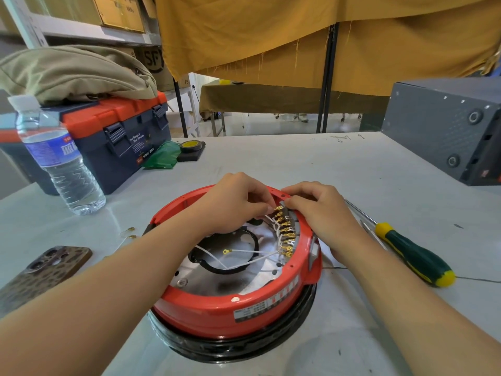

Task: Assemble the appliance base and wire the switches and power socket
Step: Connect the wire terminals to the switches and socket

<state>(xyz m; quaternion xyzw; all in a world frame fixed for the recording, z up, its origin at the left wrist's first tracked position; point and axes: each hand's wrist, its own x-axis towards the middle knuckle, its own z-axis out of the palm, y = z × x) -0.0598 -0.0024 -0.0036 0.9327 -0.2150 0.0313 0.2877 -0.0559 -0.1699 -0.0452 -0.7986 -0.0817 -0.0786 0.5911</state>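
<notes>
Pinching a brass connector [277, 208] at the red base [217, 308] rim, both hands' fingers [267, 204] curled. Most connectors seated; loose white wires [244, 264] remain, apparently unattached.

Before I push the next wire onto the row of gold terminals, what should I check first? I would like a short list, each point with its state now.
1. Red base sits flat on the table: ok.
2. Left hand pinches a connector at the top of the gold terminal row: ok.
3. Right hand steadies the rim next to that row: ok.
4. Connector is fully seated on its tab: cannot tell, the fingers hide it.
5. White wire with the yellow ring lug is attached: not ok, it lies loose inside the base.
6. Screwdriver is within reach: ok, on the table right of the base.
</notes>
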